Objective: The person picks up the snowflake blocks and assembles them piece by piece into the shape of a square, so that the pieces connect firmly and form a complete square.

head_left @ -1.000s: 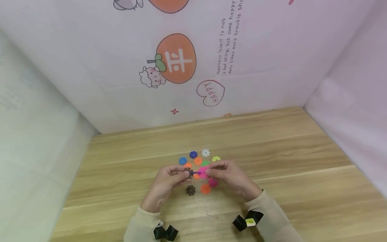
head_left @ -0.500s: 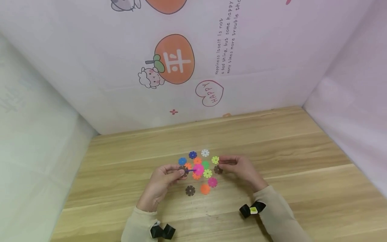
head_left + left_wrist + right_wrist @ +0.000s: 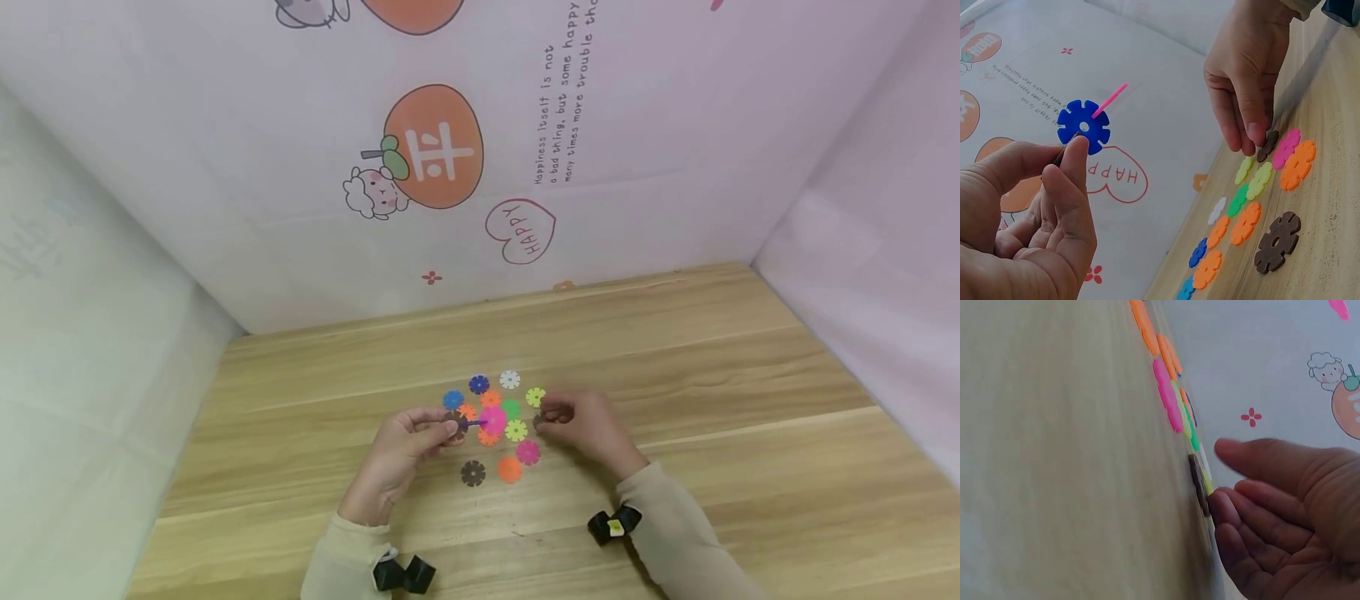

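Note:
In the head view my left hand [image 3: 405, 450] pinches a brown notched building disc [image 3: 453, 419] between thumb and fingers, above the table. A blue disc [image 3: 1067, 122] is slotted into it edge-on. Joined to the blue one is a pink disc [image 3: 492, 421], seen as a thin strip in the left wrist view. My right hand [image 3: 592, 429] is low at the table on the right, its fingertips right at the edge of another brown disc [image 3: 1197, 484] lying there. A gap shows between its thumb and fingers in the right wrist view.
Several loose discs lie on the wooden table [image 3: 300, 433] beneath the hands: a white disc [image 3: 510, 380], a green disc [image 3: 512, 408], an orange disc [image 3: 510, 469] and a nearer brown disc [image 3: 472, 473] among them. A printed white backdrop [image 3: 637, 192] rises behind the table.
My right hand has let go of the pink disc and moved right to the loose brown disc, its fingers now more bent. My left hand shifted slightly left with the joined discs, then stayed.

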A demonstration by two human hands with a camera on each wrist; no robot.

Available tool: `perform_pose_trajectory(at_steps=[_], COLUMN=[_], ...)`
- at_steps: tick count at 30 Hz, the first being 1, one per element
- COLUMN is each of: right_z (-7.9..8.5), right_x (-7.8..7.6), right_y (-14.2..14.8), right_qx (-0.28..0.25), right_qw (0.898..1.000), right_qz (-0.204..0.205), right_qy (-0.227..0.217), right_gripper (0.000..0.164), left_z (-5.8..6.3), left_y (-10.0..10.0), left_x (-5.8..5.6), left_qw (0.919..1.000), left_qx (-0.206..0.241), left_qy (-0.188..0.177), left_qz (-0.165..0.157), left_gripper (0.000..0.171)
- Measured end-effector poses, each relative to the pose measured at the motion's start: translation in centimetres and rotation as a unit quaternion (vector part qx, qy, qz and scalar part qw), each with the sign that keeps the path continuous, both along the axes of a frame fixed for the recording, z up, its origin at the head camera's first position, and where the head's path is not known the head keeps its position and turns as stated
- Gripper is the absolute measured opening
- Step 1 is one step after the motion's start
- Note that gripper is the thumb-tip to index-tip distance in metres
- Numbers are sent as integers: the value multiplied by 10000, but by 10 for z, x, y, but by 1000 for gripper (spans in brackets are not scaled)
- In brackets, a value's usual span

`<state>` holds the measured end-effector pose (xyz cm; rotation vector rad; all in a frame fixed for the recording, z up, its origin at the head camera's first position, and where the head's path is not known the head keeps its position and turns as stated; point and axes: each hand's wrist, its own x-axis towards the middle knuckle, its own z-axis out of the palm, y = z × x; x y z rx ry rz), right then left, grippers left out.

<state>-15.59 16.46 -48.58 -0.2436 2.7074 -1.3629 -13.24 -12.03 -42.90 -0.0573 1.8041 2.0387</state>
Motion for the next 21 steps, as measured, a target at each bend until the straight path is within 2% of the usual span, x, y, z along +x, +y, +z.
perform_pose_trajectory(at_steps=[5, 13, 21], right_z=[-2, 0, 3], right_x=[-1, 0, 2], right_y=[-1, 3, -3], right_qx=[65, 39, 655], right_qw=[9999, 9999, 9976], right_qz=[5, -158, 25], right_qy=[85, 12, 229], right_gripper=[28, 36, 36], left_z=[-1, -1, 2], left_y=[0, -1, -1], left_x=[-2, -1, 0], left_qw=[10000, 10000, 10000], left_qx=[-46, 39, 70], left_qy=[-15, 38, 6], left_qz=[20, -5, -4], left_gripper=[13, 14, 12])
